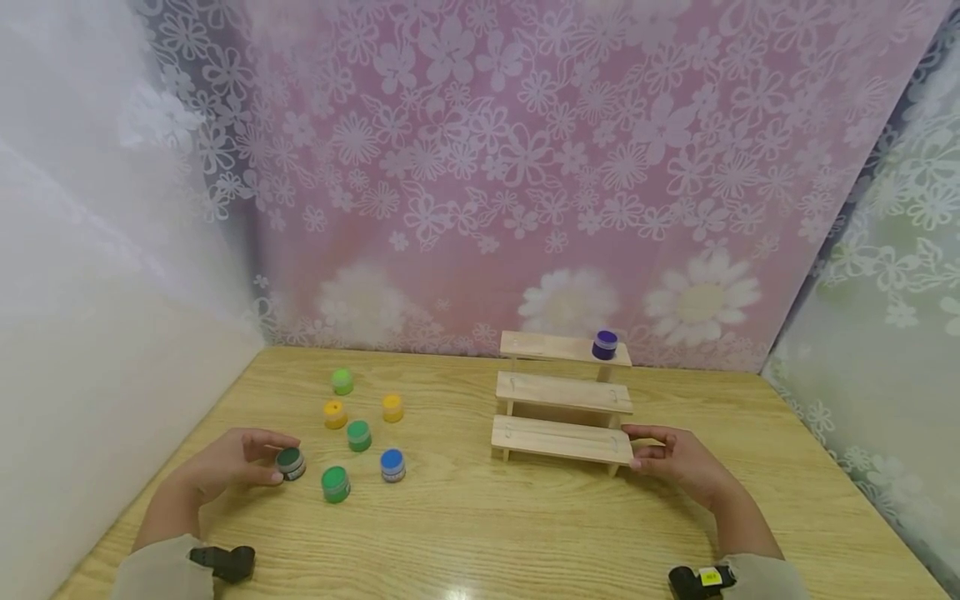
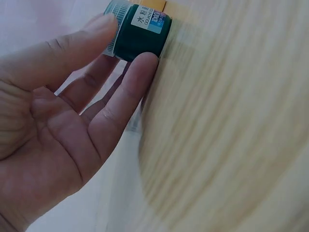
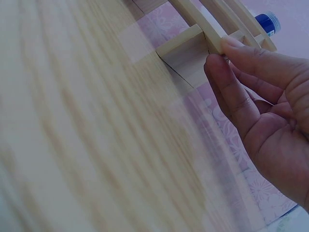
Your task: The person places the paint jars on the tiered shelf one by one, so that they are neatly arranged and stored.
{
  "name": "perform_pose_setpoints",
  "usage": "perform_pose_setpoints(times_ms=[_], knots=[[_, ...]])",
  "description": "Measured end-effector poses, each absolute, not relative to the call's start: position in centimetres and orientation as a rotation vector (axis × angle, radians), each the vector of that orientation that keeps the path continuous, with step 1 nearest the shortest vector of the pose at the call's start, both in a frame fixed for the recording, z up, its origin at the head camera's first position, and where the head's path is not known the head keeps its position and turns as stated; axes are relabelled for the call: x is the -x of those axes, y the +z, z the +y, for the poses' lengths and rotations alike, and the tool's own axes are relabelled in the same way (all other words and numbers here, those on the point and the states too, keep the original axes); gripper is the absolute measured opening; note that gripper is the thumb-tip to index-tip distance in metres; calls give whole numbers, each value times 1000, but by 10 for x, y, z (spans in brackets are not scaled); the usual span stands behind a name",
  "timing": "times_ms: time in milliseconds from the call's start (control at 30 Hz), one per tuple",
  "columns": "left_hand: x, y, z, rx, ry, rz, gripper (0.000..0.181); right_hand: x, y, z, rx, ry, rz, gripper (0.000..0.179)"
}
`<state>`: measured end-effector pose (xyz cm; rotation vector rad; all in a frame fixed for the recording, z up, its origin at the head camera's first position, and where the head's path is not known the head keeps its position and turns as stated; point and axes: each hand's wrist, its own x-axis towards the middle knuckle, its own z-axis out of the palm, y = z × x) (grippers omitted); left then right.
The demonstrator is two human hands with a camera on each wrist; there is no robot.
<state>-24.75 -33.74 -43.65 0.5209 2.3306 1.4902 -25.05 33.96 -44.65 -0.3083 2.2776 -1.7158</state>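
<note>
Left hand [image 1: 228,465] pinches the dark green jar [image 1: 291,463] between thumb and fingers, left of the green jar [image 1: 335,485] on the counter [image 1: 450,533]. Wooden stand [image 1: 555,390] sits well right, long axis running left-right; right hand [image 1: 686,467] pinches its lowest step's [image 1: 562,440] right end.

Soft light, tabletop [image 1: 457,542] glare, dimmer wrist views

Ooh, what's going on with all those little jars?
A person's left grip holds a dark green jar, with six other jars near it on the table. The right grip pinches the end of the lowest step of a wooden stand. One purple jar sits on the top step.
</note>
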Motion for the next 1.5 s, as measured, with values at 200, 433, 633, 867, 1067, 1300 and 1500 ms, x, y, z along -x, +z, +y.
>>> perform_pose_setpoints(times_ms=[200,433,633,867,1067,1300,1500], knots=[[250,-440,-337,-502,1539,2297,57,250,-447,340,321,-1714,2275,68],[252,-441,-334,-417,1541,2370,57,248,-445,339,321,-1707,2282,69],[250,-438,-331,-382,1576,2407,57,248,-444,339,331,-1701,2285,69],[248,-430,-324,-390,1614,2425,55,248,-444,339,340,-1695,2283,69],[245,-416,-311,-410,1576,2522,53,248,-445,340,333,-1708,2276,69],[244,-405,-298,-503,1549,2592,47,248,-445,338,350,-1717,2281,68],[243,-397,-285,-624,1610,2546,44,247,-444,336,336,-1741,2269,70]])
